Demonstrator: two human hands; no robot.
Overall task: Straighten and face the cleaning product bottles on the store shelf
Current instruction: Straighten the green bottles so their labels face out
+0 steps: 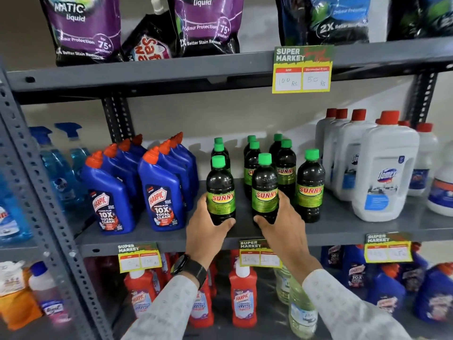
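Observation:
Several dark Sunny bottles with green caps stand on the grey middle shelf (338,229). My left hand (208,227) grips the front left Sunny bottle (220,190) near its base, label facing me. My right hand (282,224) wraps the lower part of the front middle Sunny bottle (265,190), also label forward. A third front Sunny bottle (309,190) stands free just right of my right hand. More Sunny bottles (285,165) stand in rows behind.
Blue Harpic bottles (161,192) stand in two rows left of my hands, white Domex jugs (384,173) to the right. Blue spray bottles (58,163) sit at far left. Price tags (302,69) hang on the shelf edges. Red Harpic bottles (242,298) fill the shelf below; detergent pouches (85,28) sit above.

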